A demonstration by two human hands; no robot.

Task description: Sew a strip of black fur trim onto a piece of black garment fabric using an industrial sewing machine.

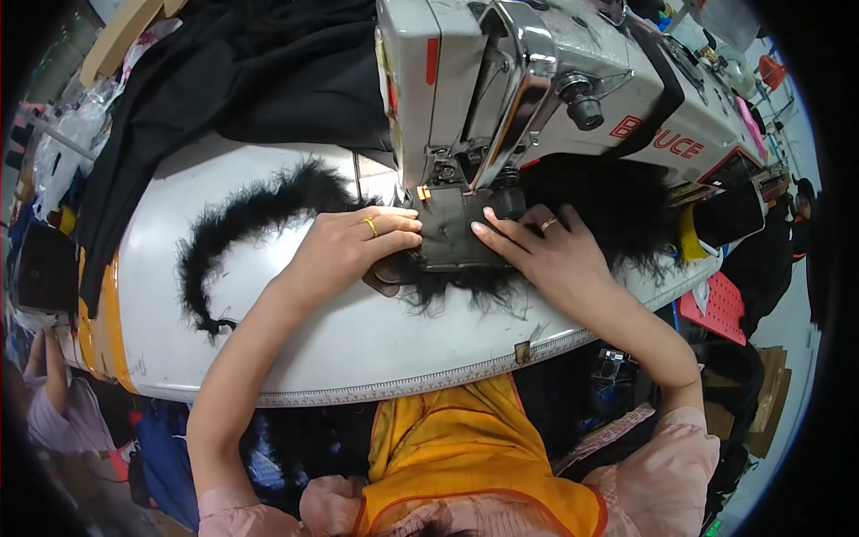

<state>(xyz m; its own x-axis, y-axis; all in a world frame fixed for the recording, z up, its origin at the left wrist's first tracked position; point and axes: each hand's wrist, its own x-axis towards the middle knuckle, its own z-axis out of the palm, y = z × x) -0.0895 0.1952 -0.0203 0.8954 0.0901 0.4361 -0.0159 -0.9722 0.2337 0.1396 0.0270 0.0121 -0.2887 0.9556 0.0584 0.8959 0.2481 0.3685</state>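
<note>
Black fur trim [250, 210] trails left of left hand [358, 242], long axis curving away. Both hands flat, fingers together, pressing dark fabric [452, 237]; right hand [546, 255] just beside, gripping nothing.

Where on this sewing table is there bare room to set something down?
Bare white table lies between the feather trim and the measuring-tape front edge, left of the left hand. Crowded: under the sewing machine, where both the left and right hand press black fabric.
</note>
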